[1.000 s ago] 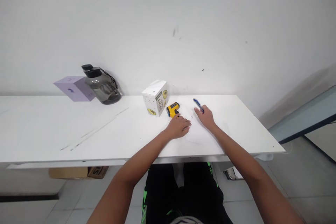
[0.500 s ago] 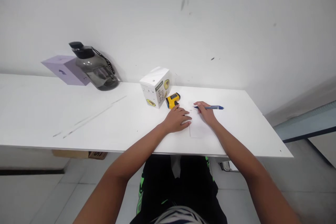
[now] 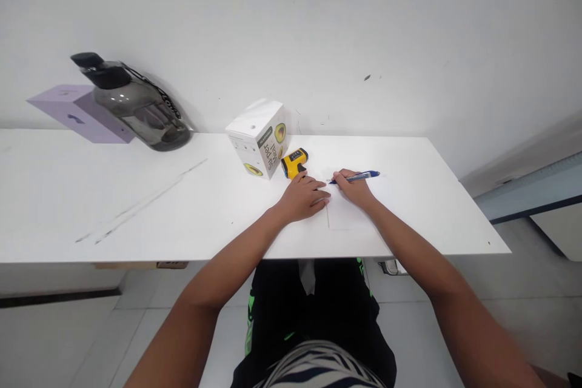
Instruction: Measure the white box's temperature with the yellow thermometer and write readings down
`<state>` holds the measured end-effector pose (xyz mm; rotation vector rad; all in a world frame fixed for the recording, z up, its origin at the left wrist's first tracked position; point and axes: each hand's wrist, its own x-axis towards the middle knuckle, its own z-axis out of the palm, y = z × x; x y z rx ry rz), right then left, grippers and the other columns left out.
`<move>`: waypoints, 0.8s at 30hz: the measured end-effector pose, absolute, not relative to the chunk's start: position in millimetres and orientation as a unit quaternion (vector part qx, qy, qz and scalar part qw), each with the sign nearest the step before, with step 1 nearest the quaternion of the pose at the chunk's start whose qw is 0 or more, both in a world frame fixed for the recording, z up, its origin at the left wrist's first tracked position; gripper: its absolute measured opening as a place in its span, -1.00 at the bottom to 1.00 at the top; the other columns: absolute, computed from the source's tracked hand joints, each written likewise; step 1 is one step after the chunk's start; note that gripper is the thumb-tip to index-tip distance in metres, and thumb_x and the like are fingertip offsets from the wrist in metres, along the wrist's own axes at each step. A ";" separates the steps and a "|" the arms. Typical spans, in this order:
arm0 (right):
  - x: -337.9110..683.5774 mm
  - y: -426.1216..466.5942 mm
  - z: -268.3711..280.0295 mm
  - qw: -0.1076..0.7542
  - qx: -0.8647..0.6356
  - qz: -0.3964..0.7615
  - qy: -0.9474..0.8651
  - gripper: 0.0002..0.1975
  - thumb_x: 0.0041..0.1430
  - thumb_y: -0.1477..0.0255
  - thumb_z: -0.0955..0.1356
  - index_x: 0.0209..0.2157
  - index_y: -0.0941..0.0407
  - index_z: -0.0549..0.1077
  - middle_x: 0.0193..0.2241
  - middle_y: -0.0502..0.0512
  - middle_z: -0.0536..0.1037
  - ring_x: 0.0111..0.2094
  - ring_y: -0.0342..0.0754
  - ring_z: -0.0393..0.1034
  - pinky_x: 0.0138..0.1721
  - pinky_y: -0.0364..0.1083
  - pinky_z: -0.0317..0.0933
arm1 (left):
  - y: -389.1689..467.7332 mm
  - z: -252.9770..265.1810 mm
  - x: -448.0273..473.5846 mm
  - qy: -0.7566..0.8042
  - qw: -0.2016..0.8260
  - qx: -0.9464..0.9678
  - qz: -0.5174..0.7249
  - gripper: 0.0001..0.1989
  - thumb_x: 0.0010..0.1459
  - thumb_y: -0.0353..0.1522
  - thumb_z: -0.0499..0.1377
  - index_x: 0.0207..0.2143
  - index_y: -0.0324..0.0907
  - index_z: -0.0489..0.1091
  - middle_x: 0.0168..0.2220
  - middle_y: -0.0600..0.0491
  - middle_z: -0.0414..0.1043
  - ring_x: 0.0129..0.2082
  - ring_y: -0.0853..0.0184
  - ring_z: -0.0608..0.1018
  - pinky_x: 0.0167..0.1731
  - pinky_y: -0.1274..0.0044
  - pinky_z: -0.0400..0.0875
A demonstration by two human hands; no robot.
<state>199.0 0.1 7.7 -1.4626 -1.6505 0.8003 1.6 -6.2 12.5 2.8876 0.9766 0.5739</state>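
Note:
My right hand (image 3: pixel 354 188) is closed around a blue pen (image 3: pixel 366 176) in a writing grip. The pen's tip points left and rests at the upper left of a white sheet of paper (image 3: pixel 349 213), where small faint marks show. My left hand (image 3: pixel 304 197) lies flat at the sheet's left edge, fingers spread and pointing right. Just beyond those fingers lies a yellow and black gun-shaped handheld device (image 3: pixel 293 162), its handle partly covered by my left hand.
A white box with avocado pictures (image 3: pixel 259 139) stands left of the yellow device. Farther left, a grey translucent bottle (image 3: pixel 140 112) with a black lid stands by a purple box (image 3: pixel 84 112). The white table (image 3: pixel 182 212) meets a wall behind.
The head view has shifted and come slightly closer. My right hand has moved the pen tip a little left, closer to my left fingers, and the pen tilts more. My left hand stays in place.

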 end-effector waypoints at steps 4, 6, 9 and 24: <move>198.3 1.0 6.7 0.365 -0.581 0.314 -0.656 -0.64 0.13 0.17 0.26 -0.62 0.10 0.32 -0.62 -0.04 0.36 -0.50 -0.12 0.24 -0.42 -0.12 0.10 | -6.2 13.1 1.8 0.313 0.016 0.932 0.181 -0.72 0.27 -0.22 0.01 -0.15 0.01 0.51 -0.02 0.10 0.47 -0.08 0.26 0.44 0.15 0.23 0.03; 198.4 1.5 5.8 0.362 -0.578 0.315 -0.660 -0.66 0.12 0.19 0.26 -0.61 0.10 0.32 -0.59 -0.02 0.39 -0.48 -0.11 0.26 -0.42 -0.12 0.10 | -5.8 12.8 2.0 0.311 0.013 0.933 0.181 -0.72 0.27 -0.23 0.01 -0.16 0.01 0.51 -0.02 0.11 0.47 -0.08 0.26 0.44 0.15 0.23 0.04; 198.0 1.9 5.0 0.353 -0.579 0.309 -0.667 -0.67 0.13 0.20 0.25 -0.60 0.10 0.34 -0.58 -0.02 0.39 -0.47 -0.10 0.26 -0.42 -0.11 0.10 | -5.0 11.8 2.3 0.311 0.008 0.932 0.186 -0.72 0.28 -0.24 0.01 -0.17 0.01 0.51 -0.03 0.11 0.48 -0.10 0.27 0.45 0.15 0.23 0.05; 199.5 5.9 -1.1 0.365 -0.581 0.313 -0.656 -0.70 0.10 0.21 0.25 -0.55 0.10 0.41 -0.54 0.01 0.46 -0.43 -0.07 0.32 -0.35 -0.09 0.16 | -3.5 6.3 1.6 0.304 -0.001 0.930 0.206 -0.72 0.27 -0.23 0.02 -0.19 0.02 0.53 -0.05 0.13 0.49 -0.11 0.28 0.45 0.15 0.25 0.05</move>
